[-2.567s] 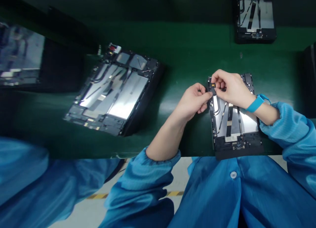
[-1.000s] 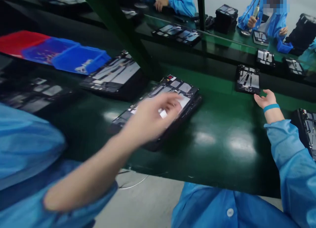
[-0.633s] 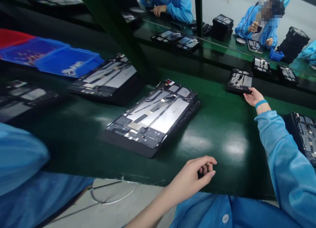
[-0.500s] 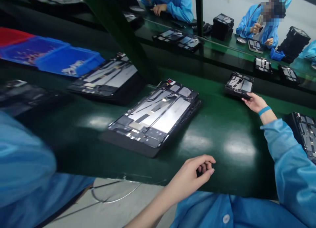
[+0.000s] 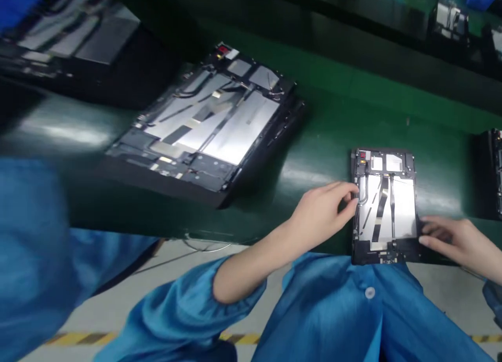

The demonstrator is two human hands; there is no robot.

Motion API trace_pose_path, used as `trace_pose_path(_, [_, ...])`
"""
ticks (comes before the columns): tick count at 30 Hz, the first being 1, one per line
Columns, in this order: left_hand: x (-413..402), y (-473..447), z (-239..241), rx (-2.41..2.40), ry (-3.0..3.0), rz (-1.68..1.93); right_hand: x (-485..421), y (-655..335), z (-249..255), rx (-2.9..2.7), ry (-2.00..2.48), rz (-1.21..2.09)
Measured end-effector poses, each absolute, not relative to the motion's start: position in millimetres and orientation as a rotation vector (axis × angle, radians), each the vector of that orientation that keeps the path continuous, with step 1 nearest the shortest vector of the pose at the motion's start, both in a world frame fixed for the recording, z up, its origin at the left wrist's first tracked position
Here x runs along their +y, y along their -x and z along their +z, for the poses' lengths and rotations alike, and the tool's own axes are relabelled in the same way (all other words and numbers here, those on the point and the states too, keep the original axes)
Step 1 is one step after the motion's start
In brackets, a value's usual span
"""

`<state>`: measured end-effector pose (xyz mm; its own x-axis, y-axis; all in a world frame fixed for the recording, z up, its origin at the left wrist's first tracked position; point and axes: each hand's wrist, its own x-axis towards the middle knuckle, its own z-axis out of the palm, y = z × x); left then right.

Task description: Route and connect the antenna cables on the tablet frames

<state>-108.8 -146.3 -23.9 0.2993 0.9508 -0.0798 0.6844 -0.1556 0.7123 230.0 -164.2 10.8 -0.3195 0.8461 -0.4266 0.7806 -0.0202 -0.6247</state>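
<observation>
An opened tablet [image 5: 403, 205] lies at the table's front edge, its silvery battery plates and dark ribbon cables facing up. The thumb and fingers of my left hand [image 5: 325, 210] close on its left edge. At the opposite edge, near the lower right corner, my right hand [image 5: 455, 241] grips with bent fingers, slightly blurred. Whether a second tablet lies under it is hidden. To the left stands a stack of opened tablets [image 5: 243, 126], turned at an angle.
Further left is another stack of opened tablets [image 5: 90, 37], with a blue bin [image 5: 19, 6] behind it. More tablets [image 5: 498, 168] stand at the right edge. A neighbour's blue sleeve [image 5: 35, 257] reaches in from the left. A dark raised ledge [image 5: 314, 53] runs along the back.
My right hand has brought the tablet from the back of the table to the front edge. My left hand has moved onto its left side. The view has tilted down.
</observation>
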Motion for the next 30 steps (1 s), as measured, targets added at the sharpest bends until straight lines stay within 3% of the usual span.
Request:
trace_pose_path(4, [-131, 76, -4, 1.608, -2.206, 0.138, -117, -183, 12, -2.450, 1.448, 0.535])
trace_pose_path(10, [-119, 40, 11, 1.748, -2.241, -0.135, -73, -122, 2, -2.834, 1.613, 0.079])
trace_pose_path(19, [-112, 59, 11, 1.809, -2.050, -0.117, -68, -105, 23, -3.065, 1.587, 0.057])
trace_pose_path(26, [-150, 105, -20, 2.051, -1.856, -0.058, -68, -104, 21, -3.049, 1.598, 0.070])
trace_pose_path(30, [-146, 105, -34, 1.961, -1.804, 0.254, -69, -110, 14, -2.974, 1.519, -0.040])
